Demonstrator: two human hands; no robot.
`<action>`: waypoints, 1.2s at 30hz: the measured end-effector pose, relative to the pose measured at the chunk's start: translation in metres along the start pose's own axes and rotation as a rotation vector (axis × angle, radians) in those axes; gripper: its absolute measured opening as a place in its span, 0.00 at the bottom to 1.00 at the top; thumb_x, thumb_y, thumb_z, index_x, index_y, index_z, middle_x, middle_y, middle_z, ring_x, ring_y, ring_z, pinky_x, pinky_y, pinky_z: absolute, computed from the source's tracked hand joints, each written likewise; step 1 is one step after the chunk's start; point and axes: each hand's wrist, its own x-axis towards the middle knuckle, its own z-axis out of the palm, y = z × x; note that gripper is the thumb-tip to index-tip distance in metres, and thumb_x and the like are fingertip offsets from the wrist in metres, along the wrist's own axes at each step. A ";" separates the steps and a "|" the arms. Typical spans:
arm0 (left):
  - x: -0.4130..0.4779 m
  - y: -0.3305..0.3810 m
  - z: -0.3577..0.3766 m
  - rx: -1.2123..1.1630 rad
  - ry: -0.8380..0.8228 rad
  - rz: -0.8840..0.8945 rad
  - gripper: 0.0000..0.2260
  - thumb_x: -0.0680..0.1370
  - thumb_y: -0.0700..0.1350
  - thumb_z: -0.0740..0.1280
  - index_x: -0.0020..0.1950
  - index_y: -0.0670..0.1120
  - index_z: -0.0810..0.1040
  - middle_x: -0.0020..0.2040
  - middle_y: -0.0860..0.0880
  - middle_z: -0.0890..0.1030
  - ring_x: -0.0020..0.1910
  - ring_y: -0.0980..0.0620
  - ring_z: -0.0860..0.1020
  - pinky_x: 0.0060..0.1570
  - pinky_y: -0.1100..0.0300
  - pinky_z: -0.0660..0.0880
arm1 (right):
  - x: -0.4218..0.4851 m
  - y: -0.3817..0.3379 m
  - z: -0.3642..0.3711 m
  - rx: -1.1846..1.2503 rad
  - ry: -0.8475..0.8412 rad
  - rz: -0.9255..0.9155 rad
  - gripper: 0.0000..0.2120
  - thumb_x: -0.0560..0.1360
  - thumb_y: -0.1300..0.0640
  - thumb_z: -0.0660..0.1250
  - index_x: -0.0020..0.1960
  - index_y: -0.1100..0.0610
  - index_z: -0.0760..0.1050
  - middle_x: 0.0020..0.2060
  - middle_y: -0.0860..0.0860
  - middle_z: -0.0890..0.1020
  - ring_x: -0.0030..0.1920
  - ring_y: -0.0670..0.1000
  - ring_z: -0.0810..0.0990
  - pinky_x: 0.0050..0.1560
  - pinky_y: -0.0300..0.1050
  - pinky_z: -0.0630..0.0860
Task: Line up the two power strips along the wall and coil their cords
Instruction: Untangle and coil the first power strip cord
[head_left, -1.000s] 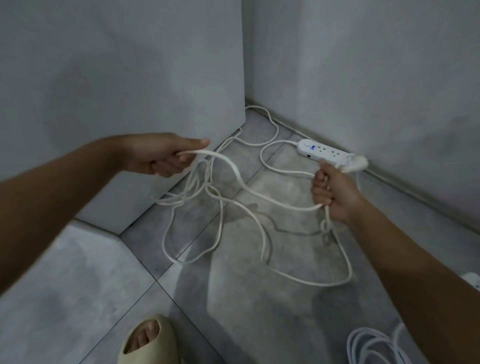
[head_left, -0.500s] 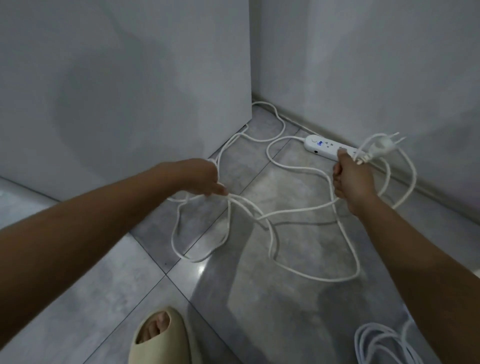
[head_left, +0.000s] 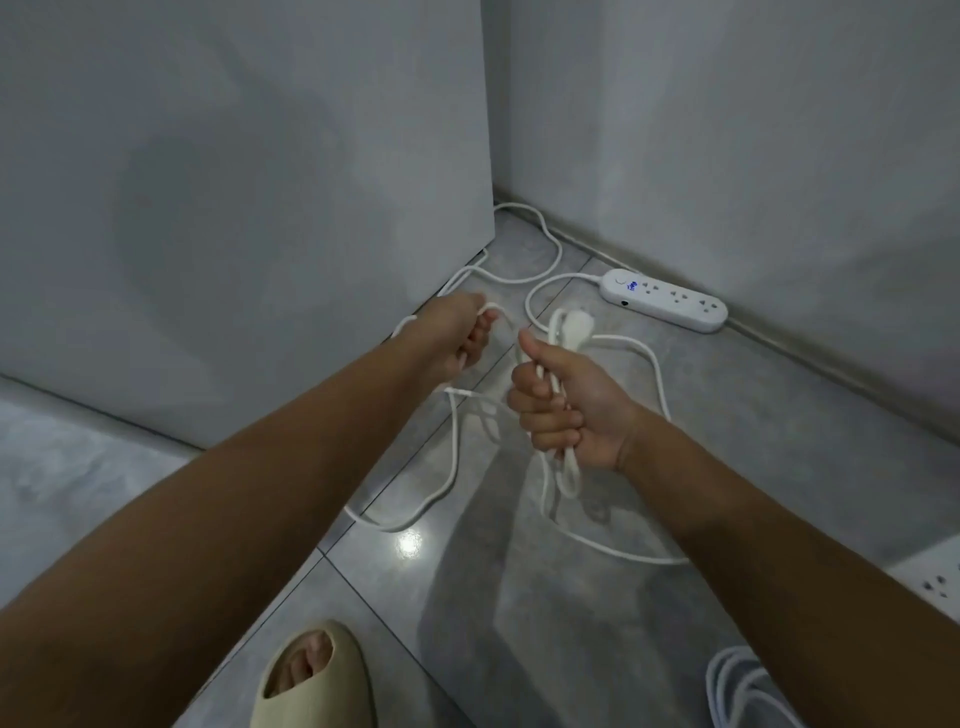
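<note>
My right grip (head_left: 576, 410) is clenched round several folded loops of white cord (head_left: 455, 441), the plug (head_left: 574, 328) poking up just above the thumb. My left grip (head_left: 457, 338), just to its left, grasps another strand (the slack sprawls over the floor beneath both). One power strip (head_left: 665, 300) lies beyond the right grip, against the wall (head_left: 753, 156); a second strip (head_left: 930, 582) sits nearer me, to its right.

Two plain grey walls form a stepped corner: the left wall (head_left: 234, 208) juts forward and ends in a sharp vertical edge, and the right wall (head_left: 753, 130) runs behind it. A low skirting strip (head_left: 841, 364) lines its foot. The floor (head_left: 779, 426) is glossy grey tile with thin grout lines (head_left: 400, 644), showing one bright spot of reflected light (head_left: 409, 544).
</note>
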 end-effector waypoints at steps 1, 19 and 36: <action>-0.003 0.000 0.003 -0.076 -0.040 -0.005 0.17 0.83 0.44 0.51 0.34 0.44 0.68 0.18 0.55 0.65 0.14 0.61 0.61 0.13 0.72 0.54 | 0.002 0.006 -0.001 0.063 -0.015 0.011 0.26 0.76 0.41 0.58 0.26 0.56 0.66 0.18 0.47 0.61 0.14 0.42 0.57 0.17 0.30 0.49; -0.012 0.018 0.004 -0.458 -0.163 -0.174 0.16 0.79 0.36 0.47 0.31 0.46 0.61 0.20 0.50 0.63 0.14 0.56 0.60 0.13 0.68 0.54 | 0.016 0.029 0.013 -0.347 0.242 -0.120 0.07 0.76 0.63 0.67 0.51 0.54 0.77 0.34 0.49 0.73 0.23 0.42 0.59 0.20 0.33 0.55; -0.002 0.006 -0.013 0.168 -0.030 0.039 0.15 0.79 0.51 0.60 0.33 0.49 0.71 0.36 0.52 0.78 0.34 0.55 0.73 0.36 0.63 0.69 | 0.020 0.023 0.018 -0.378 0.563 -0.449 0.16 0.75 0.52 0.68 0.31 0.56 0.71 0.26 0.48 0.75 0.39 0.48 0.79 0.53 0.47 0.72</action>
